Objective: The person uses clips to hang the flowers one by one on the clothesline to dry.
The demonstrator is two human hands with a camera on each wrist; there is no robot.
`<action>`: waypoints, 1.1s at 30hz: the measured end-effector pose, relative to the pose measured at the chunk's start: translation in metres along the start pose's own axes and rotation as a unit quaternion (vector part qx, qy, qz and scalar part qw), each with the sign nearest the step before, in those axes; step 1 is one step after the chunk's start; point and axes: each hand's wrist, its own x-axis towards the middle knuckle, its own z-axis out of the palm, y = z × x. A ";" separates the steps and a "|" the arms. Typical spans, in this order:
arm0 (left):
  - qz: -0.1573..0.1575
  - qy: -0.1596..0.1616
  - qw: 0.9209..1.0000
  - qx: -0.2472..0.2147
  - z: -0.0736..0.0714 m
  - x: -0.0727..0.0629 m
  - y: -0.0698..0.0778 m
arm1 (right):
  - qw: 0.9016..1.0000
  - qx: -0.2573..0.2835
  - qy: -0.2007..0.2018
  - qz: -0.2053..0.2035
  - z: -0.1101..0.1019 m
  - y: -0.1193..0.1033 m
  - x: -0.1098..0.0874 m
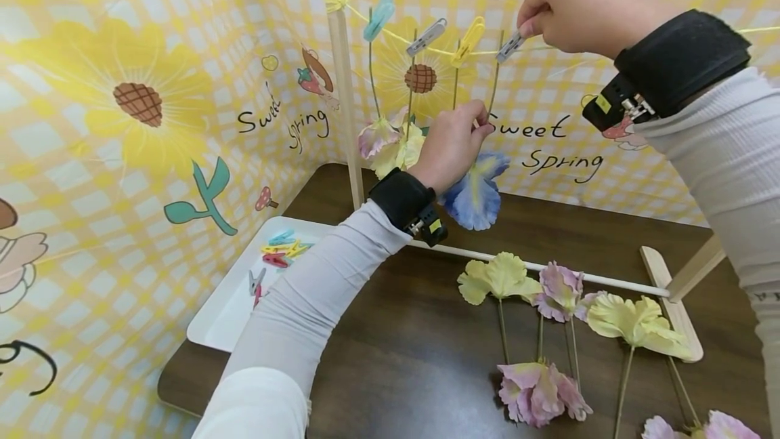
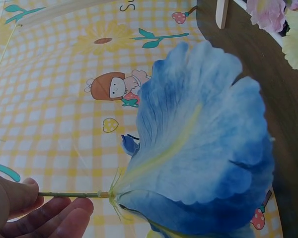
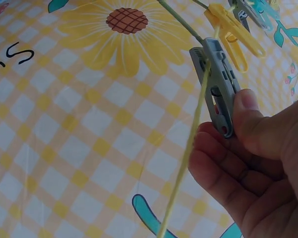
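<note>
My left hand [image 1: 452, 144] pinches the thin green stem [image 2: 72, 195] of a blue artificial flower [image 1: 478, 194], which hangs bloom down. Up at the yellow line [image 3: 186, 148], the thumb and fingers of my right hand [image 1: 579, 9] grip a grey clothespin [image 3: 219, 91]. Its front end sits over the line, and the upper end of the blue flower's stem meets it there. Left along the line are a yellow clothespin [image 1: 468, 41], another grey one [image 1: 426, 36] and a light blue one [image 1: 379, 17], each at a stem. A pink flower [image 1: 376, 139] and a pale yellow flower hang below.
A white tray [image 1: 213, 317] with several loose clothespins [image 1: 277, 259] stands at the left. Several yellow and pink flowers [image 1: 539, 391] lie on the dark table [image 1: 390, 371] at the right. Wooden posts [image 1: 344, 100] and a white bar [image 1: 597, 278] form the frame.
</note>
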 end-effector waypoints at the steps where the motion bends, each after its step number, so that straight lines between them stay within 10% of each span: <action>1: 0.000 0.000 1.000 0.000 0.000 0.000 0.000 | 1.000 0.000 -0.003 -0.002 0.000 0.000 0.000; 20: -0.015 -0.032 0.999 0.004 -0.001 -0.003 -0.004 | 0.990 0.049 -0.103 0.078 -0.005 -0.002 -0.005; 28: -0.028 -0.034 0.999 -0.003 -0.008 -0.004 -0.007 | 0.995 0.073 -0.003 0.069 -0.010 -0.004 -0.025; 33: -0.019 -0.021 1.000 -0.008 -0.024 -0.031 -0.008 | 0.991 0.067 0.115 0.008 -0.008 -0.015 -0.061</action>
